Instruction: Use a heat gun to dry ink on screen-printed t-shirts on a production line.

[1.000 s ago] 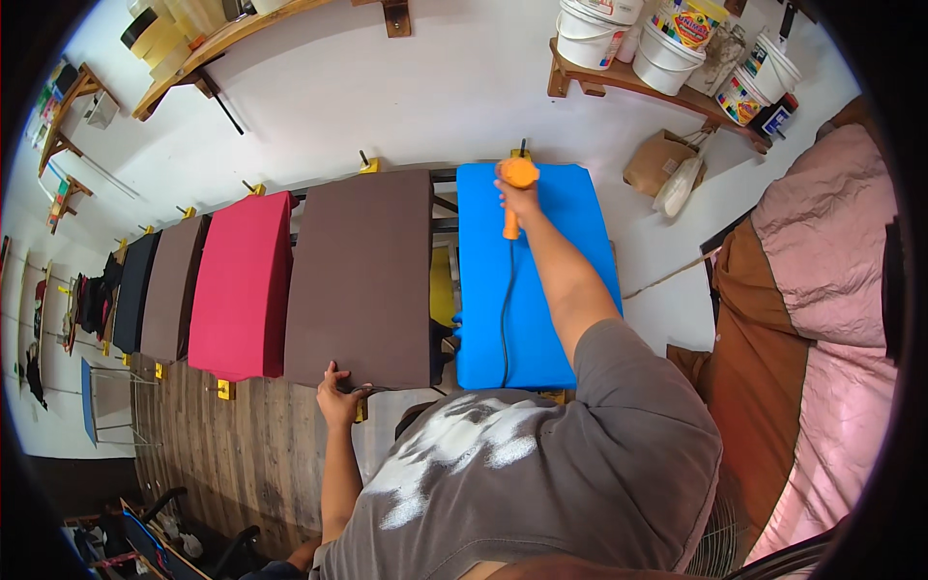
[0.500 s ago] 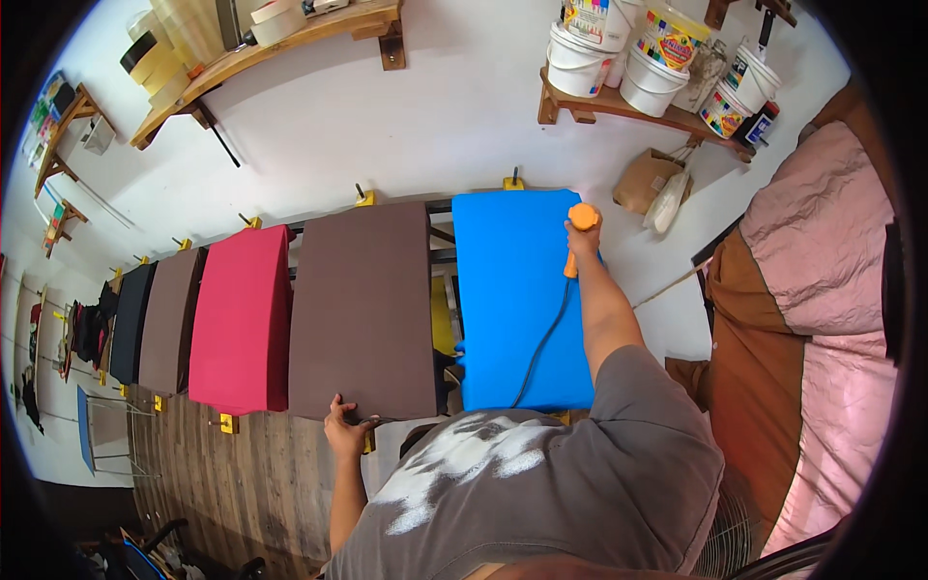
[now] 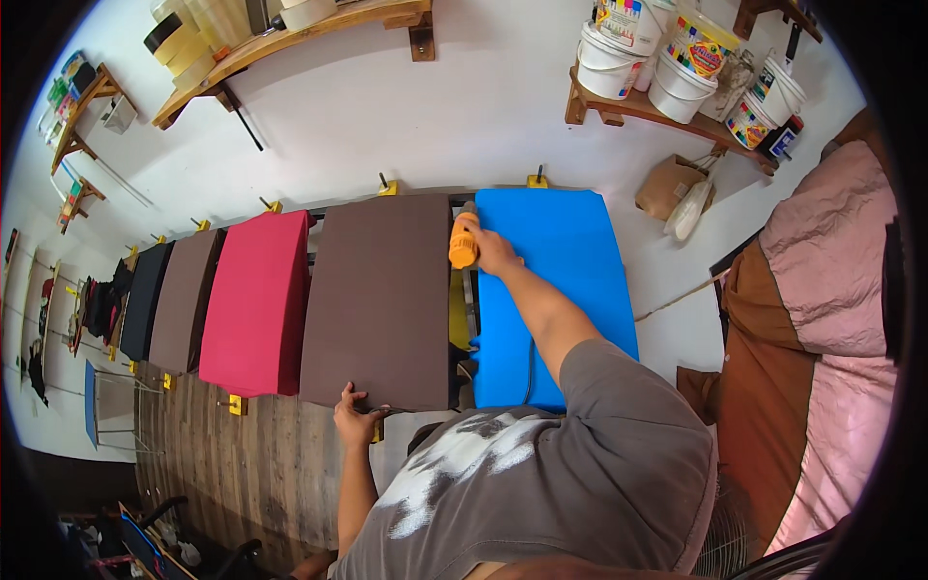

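Observation:
My right hand (image 3: pixel 491 247) grips an orange power tool (image 3: pixel 463 247) at the far left edge of a blue panel (image 3: pixel 561 290), in the gap beside a brown panel (image 3: pixel 382 295). A dark cord (image 3: pixel 529 372) trails from the tool back over the blue panel toward my body. My left hand (image 3: pixel 355 418) rests on the near edge of the brown panel, fingers curled over it, next to a yellow clamp (image 3: pixel 379 431). Both panels lie flat on a rack held by yellow clamps.
Left of the brown panel lie a red panel (image 3: pixel 256 304), another brown one (image 3: pixel 184 300) and a black one (image 3: pixel 145 298). Wall shelves carry paint buckets (image 3: pixel 677 58) and tape rolls (image 3: pixel 184 43). A pink cloth (image 3: pixel 831 290) hangs at right. Wooden floor (image 3: pixel 222 464) lies below.
My right hand has carried the orange tool from the blue panel's far right corner across to its far left edge. My left hand has stayed on the brown panel's near edge.

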`<control>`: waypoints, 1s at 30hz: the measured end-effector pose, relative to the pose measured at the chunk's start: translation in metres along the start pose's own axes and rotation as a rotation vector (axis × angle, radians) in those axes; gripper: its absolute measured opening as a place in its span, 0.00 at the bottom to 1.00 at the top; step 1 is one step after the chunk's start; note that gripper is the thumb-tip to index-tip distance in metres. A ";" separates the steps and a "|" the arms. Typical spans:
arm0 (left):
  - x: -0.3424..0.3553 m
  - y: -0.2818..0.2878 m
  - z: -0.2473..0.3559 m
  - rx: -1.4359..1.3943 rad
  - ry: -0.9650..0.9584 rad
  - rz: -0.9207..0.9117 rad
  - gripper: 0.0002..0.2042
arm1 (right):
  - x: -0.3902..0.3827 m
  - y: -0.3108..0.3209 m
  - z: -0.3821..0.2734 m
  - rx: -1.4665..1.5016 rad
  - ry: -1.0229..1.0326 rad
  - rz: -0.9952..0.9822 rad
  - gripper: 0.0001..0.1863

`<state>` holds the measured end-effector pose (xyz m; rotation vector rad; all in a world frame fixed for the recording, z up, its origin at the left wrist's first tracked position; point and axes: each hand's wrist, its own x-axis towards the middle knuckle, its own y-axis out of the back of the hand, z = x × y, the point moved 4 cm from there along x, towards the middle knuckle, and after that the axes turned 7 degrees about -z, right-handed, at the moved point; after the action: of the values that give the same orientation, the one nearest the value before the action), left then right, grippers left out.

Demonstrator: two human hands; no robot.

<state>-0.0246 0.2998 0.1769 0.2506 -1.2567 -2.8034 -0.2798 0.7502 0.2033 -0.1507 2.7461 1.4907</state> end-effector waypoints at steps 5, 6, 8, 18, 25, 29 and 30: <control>0.001 0.002 0.009 -0.008 0.022 -0.009 0.29 | -0.013 -0.009 -0.009 -0.146 0.053 -0.084 0.48; 0.001 0.002 0.007 -0.011 0.011 -0.008 0.29 | -0.016 -0.008 -0.005 -0.209 0.012 -0.108 0.49; 0.000 0.002 0.003 -0.004 0.001 0.001 0.29 | -0.025 0.002 0.007 -0.231 -0.011 -0.075 0.49; 0.003 -0.005 -0.007 -0.008 -0.029 0.004 0.30 | -0.114 0.067 0.146 -0.222 -0.350 0.250 0.46; 0.000 -0.003 -0.010 -0.009 -0.054 0.005 0.29 | -0.168 0.093 0.172 -0.307 -0.679 0.184 0.47; 0.002 -0.004 -0.006 0.006 -0.068 -0.001 0.29 | -0.157 0.084 0.164 -0.327 -0.603 0.191 0.46; 0.003 -0.004 -0.008 -0.001 -0.060 -0.003 0.29 | -0.146 0.078 0.152 -0.316 -0.521 0.178 0.46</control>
<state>-0.0257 0.2966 0.1688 0.1696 -1.2676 -2.8344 -0.1468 0.9312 0.1937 0.4291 2.1525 1.6994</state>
